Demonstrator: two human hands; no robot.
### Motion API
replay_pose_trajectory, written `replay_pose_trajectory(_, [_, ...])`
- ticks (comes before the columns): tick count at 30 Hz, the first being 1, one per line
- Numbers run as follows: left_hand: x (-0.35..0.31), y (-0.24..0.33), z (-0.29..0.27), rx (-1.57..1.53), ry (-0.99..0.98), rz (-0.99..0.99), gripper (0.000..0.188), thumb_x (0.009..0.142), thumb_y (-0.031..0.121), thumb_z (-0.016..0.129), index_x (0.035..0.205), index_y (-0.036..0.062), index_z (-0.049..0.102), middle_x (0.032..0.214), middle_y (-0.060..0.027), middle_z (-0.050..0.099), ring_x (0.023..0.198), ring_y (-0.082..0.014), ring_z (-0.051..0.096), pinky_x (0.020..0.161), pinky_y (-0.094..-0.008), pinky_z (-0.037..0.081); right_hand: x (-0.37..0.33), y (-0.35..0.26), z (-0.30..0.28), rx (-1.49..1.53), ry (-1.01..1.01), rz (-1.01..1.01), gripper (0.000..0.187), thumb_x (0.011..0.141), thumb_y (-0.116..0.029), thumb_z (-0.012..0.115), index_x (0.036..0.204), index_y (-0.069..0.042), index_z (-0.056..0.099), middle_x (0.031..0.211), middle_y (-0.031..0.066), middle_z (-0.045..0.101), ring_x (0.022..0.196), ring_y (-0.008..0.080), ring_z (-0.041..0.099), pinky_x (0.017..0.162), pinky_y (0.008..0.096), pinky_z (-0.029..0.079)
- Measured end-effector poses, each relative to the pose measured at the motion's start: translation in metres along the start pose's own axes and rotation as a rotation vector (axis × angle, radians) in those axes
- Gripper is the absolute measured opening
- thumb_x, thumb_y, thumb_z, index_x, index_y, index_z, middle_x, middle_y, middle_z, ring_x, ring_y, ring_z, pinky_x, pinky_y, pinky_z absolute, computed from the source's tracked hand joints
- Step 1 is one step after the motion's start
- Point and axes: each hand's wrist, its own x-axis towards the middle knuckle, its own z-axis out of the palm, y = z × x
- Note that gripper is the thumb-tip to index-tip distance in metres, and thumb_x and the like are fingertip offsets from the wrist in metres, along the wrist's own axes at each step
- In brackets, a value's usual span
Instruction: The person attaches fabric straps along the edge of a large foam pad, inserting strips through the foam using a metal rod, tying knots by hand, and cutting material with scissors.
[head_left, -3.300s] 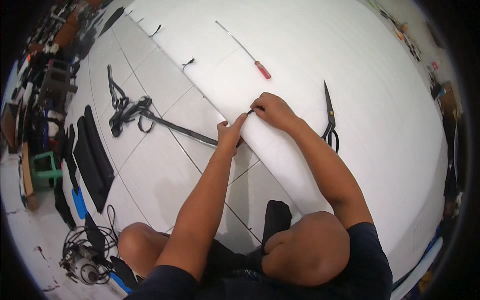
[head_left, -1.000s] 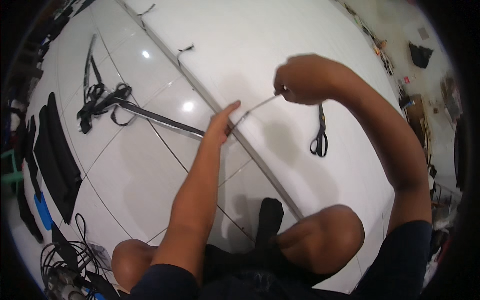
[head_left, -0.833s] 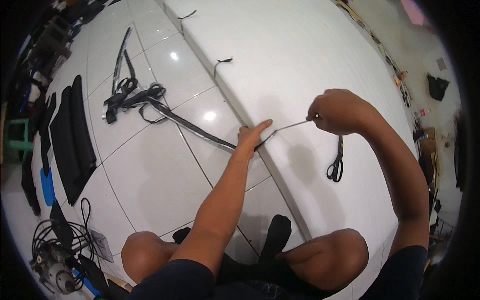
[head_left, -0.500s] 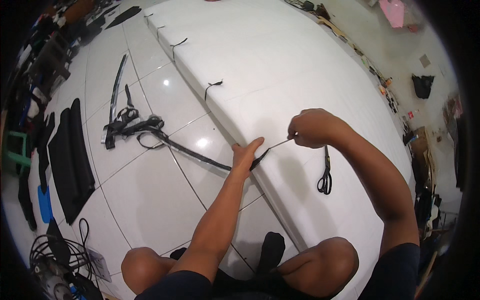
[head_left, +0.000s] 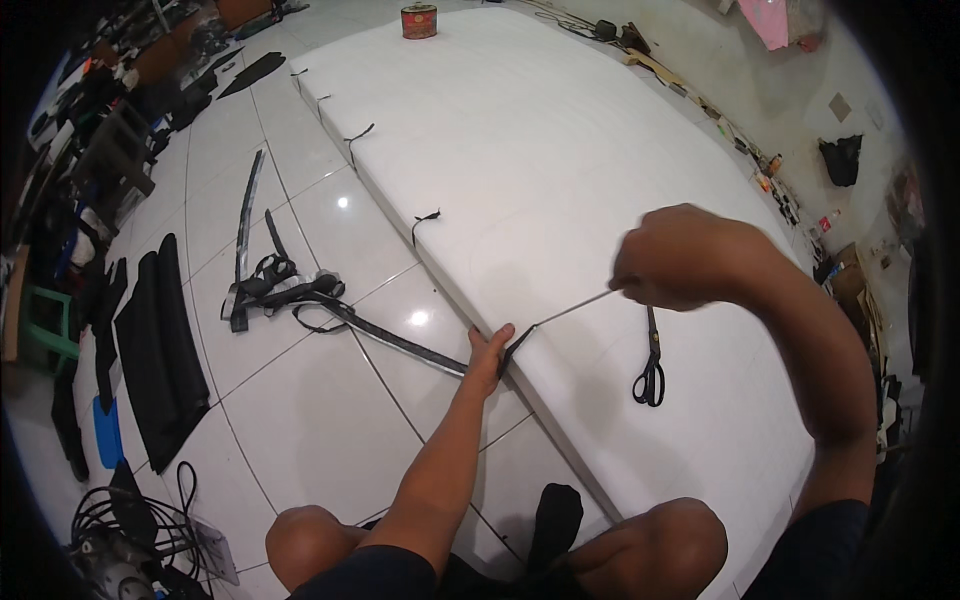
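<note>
I read this as mid-stitch on the long left edge of the white foam slab (head_left: 560, 180), which lies flat on the tiled floor (head_left: 300, 400). My left hand (head_left: 490, 352) is flat and open-fingered, pressed on that edge, pinning the black strap (head_left: 385, 338) where it meets the foam. My right hand (head_left: 668, 258) is closed in a pinch above the slab's top face, gripping the end of a thin grey strand (head_left: 562, 312) pulled taut from the pinned spot; can't tell if there's a needle in the pinch. Black scissors (head_left: 650, 372) lie on the slab just beside and below the right hand, apart from it. Earlier tie points show as short black tags (head_left: 426, 217) spaced along the same edge toward the far corner, where a red tin (head_left: 419, 20) sits. Strap's loose bundle (head_left: 275, 290) is on the floor well left of the slab. Judgement: strand is near full draw, so next move likely needs tension held while the left hand keeps the strap from slipping, then a knot or cut.
</note>
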Motion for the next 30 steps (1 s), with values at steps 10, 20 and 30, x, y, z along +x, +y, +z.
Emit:
replay_pose_trajectory(10, [0.01, -0.003, -0.023, 0.364, 0.072, -0.184, 0.087, 0.091, 0.04, 0.061, 0.151, 0.0008, 0.012, 0.153, -0.0215, 0.024, 0.14, -0.0344, 0.028, 0.115, -0.0445, 0.028, -0.157, 0.052, 0.065, 0.537, 0.589, 0.239, 0.023, 0.088, -0.012, 0.067, 0.108, 0.0, 0.069, 0.097, 0.0158, 0.072, 0.087, 0.0243, 0.07, 0.08, 0.0399, 0.055])
replay_pose_trajectory(20, [0.021, 0.007, -0.073, 0.49, -0.279, -0.272, 0.083, 0.098, 0.064, 0.037, 0.153, 0.004, 0.018, 0.147, -0.0187, 0.038, 0.13, -0.0356, 0.045, 0.108, -0.0456, 0.038, 0.042, -0.068, 0.352, 1.154, 0.766, 0.693, 0.03, 0.094, -0.018, 0.055, 0.122, -0.009, 0.063, 0.11, 0.0135, 0.065, 0.099, 0.027, 0.062, 0.084, 0.0387, 0.049])
replay_pose_trajectory(30, [-0.029, 0.048, -0.043, 0.885, -0.468, -0.273, 0.035, 0.098, 0.034, 0.057, 0.107, 0.0005, 0.06, 0.086, 0.0015, 0.057, 0.078, -0.0067, 0.05, 0.072, -0.0233, 0.042, 0.105, -0.194, 0.326, 1.391, 0.578, -0.223, 0.02, 0.086, -0.022, 0.059, 0.095, -0.005, 0.066, 0.086, 0.0152, 0.068, 0.077, 0.0376, 0.064, 0.07, 0.0481, 0.05])
